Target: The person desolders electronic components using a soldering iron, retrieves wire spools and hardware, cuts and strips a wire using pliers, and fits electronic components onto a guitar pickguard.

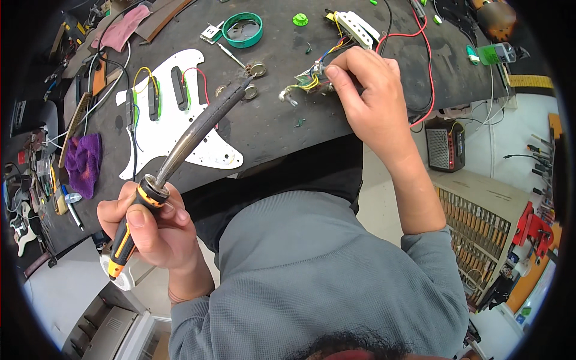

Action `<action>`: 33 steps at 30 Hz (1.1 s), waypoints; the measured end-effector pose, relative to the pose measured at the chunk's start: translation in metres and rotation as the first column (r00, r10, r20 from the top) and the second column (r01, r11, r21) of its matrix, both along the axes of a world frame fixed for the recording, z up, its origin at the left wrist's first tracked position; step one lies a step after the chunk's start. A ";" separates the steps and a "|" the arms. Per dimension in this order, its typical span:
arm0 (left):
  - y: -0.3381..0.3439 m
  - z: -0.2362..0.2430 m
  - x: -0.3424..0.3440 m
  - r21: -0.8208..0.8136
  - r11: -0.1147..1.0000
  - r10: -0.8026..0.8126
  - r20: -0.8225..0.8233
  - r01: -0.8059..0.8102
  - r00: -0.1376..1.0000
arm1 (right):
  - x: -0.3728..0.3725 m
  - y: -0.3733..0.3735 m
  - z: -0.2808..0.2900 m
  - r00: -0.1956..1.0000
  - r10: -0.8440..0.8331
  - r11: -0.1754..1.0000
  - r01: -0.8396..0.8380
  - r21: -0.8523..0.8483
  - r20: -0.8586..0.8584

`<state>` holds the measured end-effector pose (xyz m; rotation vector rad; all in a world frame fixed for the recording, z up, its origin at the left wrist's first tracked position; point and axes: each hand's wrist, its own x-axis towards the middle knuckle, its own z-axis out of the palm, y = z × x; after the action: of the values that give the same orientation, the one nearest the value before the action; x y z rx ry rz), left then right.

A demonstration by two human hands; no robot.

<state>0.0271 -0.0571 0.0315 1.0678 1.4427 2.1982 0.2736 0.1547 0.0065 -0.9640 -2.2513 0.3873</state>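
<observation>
My left hand [165,234] is wrapped round the black and yellow handle of a soldering iron [192,133]. The iron's long dark shaft slants up over a white guitar pickguard [207,157], its tip near small round metal potentiometers [249,92]. Fitted in the pickguard are dark pickups [180,87] with red and yellow wires. At the table's front edge, my right hand [375,99] pinches a bundle of coloured wires [311,79] with thumb and forefinger; small metal parts hang from it. The exact part between the fingertips is partly hidden.
Behind the pickguard stands a green round dish [243,30]. White pickups [355,29] and a green knob [300,20] lie at the back. Red and black cables [427,66] run down the right. A purple cloth [84,165] lies left; a small amplifier [446,144] stands right.
</observation>
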 end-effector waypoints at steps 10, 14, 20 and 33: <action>-0.009 -0.004 -0.017 0.069 0.997 -0.039 0.045 0.036 0.998 | 0.018 0.008 0.011 0.929 -0.131 0.864 -0.066 -0.500 -0.347; -0.008 -0.003 -0.018 0.086 0.996 -0.022 0.061 0.017 0.998 | 0.040 0.052 0.031 0.865 -0.134 0.909 -0.087 -0.408 -0.483; -0.007 0.001 -0.017 0.078 0.996 -0.051 0.090 0.044 0.995 | 0.097 0.187 0.050 0.732 -0.227 0.824 -0.208 -0.528 -0.642; -0.005 0.000 -0.015 0.068 0.998 -0.026 0.107 0.019 0.994 | 0.091 0.249 0.078 0.895 -0.226 0.934 0.087 -0.347 -0.386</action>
<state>0.0116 -0.0619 0.0313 0.9653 1.3142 2.2654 0.3646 0.4037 0.0848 -1.0980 -1.7328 0.8254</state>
